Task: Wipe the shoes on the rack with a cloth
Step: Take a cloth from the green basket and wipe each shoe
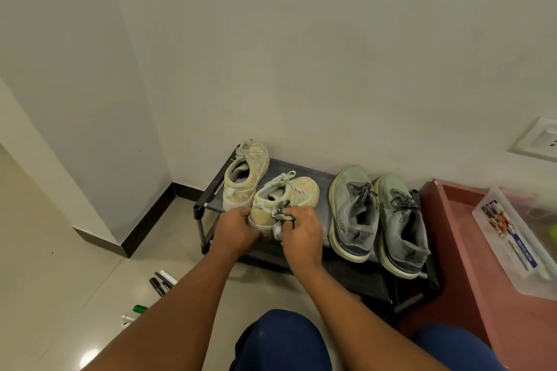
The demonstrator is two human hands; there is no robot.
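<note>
I see the black rack [301,173] against the wall, grey shoes [379,220] on its right. My left hand [236,227] grips the yellow shoe [284,199] at the heel; my right hand [303,227] bunches the cloth [280,215], mostly hidden.

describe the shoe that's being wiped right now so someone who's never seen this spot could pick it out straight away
Find the low black shoe rack against the white wall. It holds four shoes: two yellow sneakers on the left, two grey ones on the right. The one being wiped is the yellow sneaker nearer the person, its heel gripped by the left hand while the right hand presses a grey cloth on it.
</note>
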